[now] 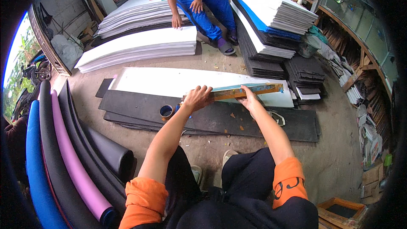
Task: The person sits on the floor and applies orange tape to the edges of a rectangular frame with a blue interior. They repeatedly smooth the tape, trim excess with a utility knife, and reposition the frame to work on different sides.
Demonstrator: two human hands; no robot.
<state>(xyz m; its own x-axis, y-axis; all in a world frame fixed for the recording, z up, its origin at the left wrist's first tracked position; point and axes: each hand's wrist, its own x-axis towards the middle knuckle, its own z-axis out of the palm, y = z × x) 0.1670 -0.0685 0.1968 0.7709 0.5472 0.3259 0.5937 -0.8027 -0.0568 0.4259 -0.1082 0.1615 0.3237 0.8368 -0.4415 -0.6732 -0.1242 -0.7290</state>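
Note:
Both of my hands grip a wooden screen-printing frame (227, 94) with bluish mesh, tilted so its long edge faces me. My left hand (197, 98) closes round its left end. My right hand (249, 99) pinches the near bar right of the middle, thumb on top. The frame is over a long white foam sheet (157, 81), by the edge of the dark foam sheets (144, 106) nearer me; whether it touches them I cannot tell. A round tub (166, 111) with dark blue inside stands on the dark sheets, near my left forearm.
Rolled sheets in blue (34, 144), pink (70, 152) and black lie at left. Beyond is a low white stack (140, 46), touched by a seated person's hand (177, 21). Tall stacks (275, 10) stand far right. Another wooden frame (339, 210) is at lower right.

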